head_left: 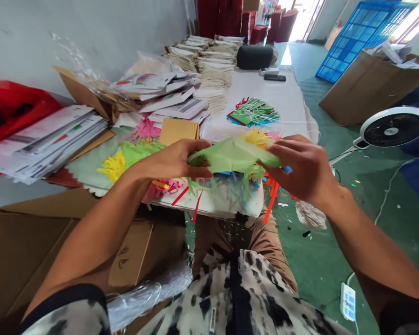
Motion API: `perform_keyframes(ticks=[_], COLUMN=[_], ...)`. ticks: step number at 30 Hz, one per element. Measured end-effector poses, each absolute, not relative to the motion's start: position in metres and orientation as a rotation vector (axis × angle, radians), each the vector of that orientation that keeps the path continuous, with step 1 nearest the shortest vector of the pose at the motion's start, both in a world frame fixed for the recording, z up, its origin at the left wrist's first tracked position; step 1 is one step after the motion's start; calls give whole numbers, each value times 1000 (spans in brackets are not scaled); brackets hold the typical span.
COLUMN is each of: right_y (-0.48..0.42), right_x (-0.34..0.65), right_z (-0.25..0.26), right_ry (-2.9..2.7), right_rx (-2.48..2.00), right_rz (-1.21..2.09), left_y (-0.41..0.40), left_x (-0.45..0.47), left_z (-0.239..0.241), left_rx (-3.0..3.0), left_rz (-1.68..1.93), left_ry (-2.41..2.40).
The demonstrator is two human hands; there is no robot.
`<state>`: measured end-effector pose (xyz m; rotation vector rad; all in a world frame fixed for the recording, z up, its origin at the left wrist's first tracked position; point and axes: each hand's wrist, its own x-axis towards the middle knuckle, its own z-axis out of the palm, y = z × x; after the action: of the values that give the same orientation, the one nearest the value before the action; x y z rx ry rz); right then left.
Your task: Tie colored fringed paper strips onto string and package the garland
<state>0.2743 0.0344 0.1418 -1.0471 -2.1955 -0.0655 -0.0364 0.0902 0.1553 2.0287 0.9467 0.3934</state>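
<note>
Table, near edge: my two hands grasp a green sheet above it.
The carton stands at lower left, below table level. White envelopes lie stacked at left; a black case sits at the far part of the table. My left hand pinches the sheet's left end between thumb and fingers; my right hand pinches its right end likewise. The sheet spans the gap between my hands, slightly bowed. Blue and green strips show blurred beneath it; I cannot tell which are attached. A fringed bundle lies beyond the sheet, a yellow tuft left of my left hand. The phone rests near the case. A red strip overhangs the near edge.
</note>
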Motion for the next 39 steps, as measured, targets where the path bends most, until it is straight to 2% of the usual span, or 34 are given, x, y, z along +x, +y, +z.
perform_keyframes(ticks=[3, 6, 9, 13, 19, 23, 26, 31, 33, 39], right_y=[11, -10, -27, -35, -33, -50, -64, -59, -48, -20], right_x=[269, 260, 250, 249, 263, 259, 248, 238, 238, 233], right_z=[125, 77, 26, -10, -7, 1, -2, -5, 0, 0], right_ry=[-2214, -2219, -2312, -2464, -2534, -2641, -2694, -2574, -2525, -2247], right_rx=[-1009, -976, -961, -998, -1066, -1125, -1108, -1188, -1257, -1543], right_rz=[-201, -279, -354, -347, -265, -54, 88, 112, 237, 545], left_y=[69, 50, 28, -11, -36, -32, -32, -34, -33, -24], left_x=[-53, -74, -90, -79, -28, -18, -19, -25, -27, -22], left_z=[155, 129, 94, 59, 3, -25, -25, -10, -5, -3], left_rx=[2435, 2732, 2817, 2818, 2844, 2784, 2752, 2665, 2536, 2211], left_rz=[503, 437, 220, 230, 343, 441, 465, 527, 591, 624], left_ry=[1029, 1122, 1232, 1224, 840, 885, 933, 978, 1042, 1478])
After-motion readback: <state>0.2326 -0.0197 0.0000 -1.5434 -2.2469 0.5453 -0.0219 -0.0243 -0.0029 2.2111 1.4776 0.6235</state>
